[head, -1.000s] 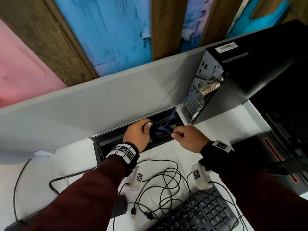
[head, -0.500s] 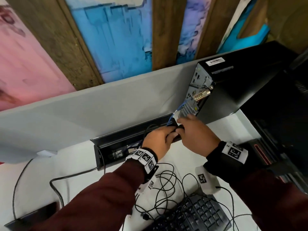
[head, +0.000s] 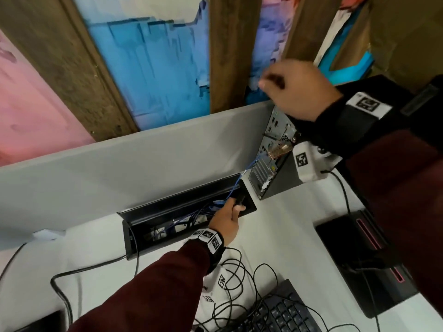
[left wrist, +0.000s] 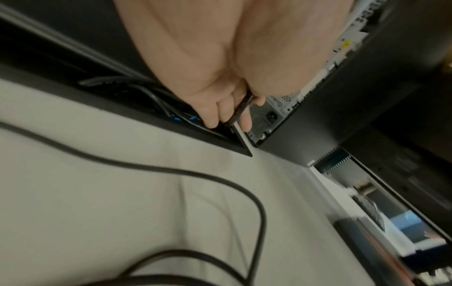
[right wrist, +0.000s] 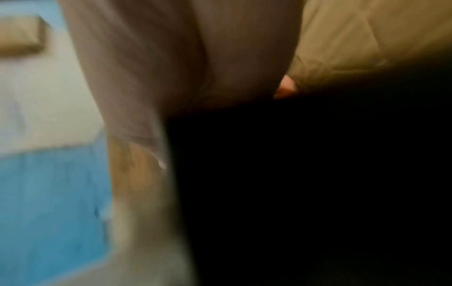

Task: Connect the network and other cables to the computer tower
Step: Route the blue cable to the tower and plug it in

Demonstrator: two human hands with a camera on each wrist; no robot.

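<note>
Presently, key relation: the black cable (left wrist: 240, 110) lies in the left hand (head: 227, 218) at the right end of the cable tray (head: 167, 209); the tower (head: 275, 178) stands just beyond, at about 1 o'clock from that hand, its rear panel (head: 263, 173) facing the tray.
Long axis: the held length of cable runs along the fingers (left wrist: 212, 114), pointing toward the foot of the rear panel.
Nearer hand: the left, by judgement, is the one placed to carry the plug across; the right hand (head: 297, 89) is raised at 12 o'clock above the tower's top, well apart from the tray.
Left hand state: fingers curled round the black cable.
Right hand state: fingers curled together with the thumb tip showing; whether they pinch anything cannot be told, since the wrist view is blurred and largely dark.
Blue cable (head: 249, 167): runs from the tray up to the rear panel, seemingly already plugged in.
Head view only: both hands at once, the loose wires (head: 239, 279) and keyboard (head: 282, 312) on the counter (head: 287, 231) at 6 o'clock.
Left wrist view only: a power socket (left wrist: 272, 116) low on the rear panel, just beside the fingertips, a likely target for this cable.
</note>
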